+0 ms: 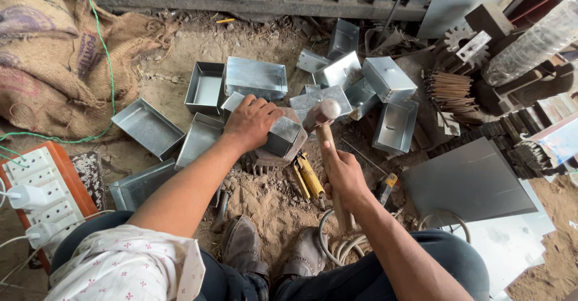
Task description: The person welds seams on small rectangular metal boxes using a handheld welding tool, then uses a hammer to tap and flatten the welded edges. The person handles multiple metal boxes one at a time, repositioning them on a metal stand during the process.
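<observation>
Sandy workshop ground (265, 201) fills my view, littered with finished work: I count a spread of shallow rectangular galvanised sheet-metal trays (147, 127) lying open to the left and behind, and more boxy ones heaped at the back right (388, 78). From that pile I judge the job well under way, with many trays already formed and one in hand.

My left hand (250, 122) lies palm-down, fingers curled over the small grey sheet-metal box (284, 133), pressing it onto a rounded iron block (271, 156) that sits in the dirt. The box juts out to the right from under the knuckles, its near corner bare.

My right hand (342, 174) is wrapped tight around the wooden handle of the mallet (328, 129), gripping low on the shaft. The pale round head stands just right of the box's exposed edge, near it; whether it touches I cannot tell. A yellow-handled pair of snips (308, 177) lies between my hands on the sand.
</observation>
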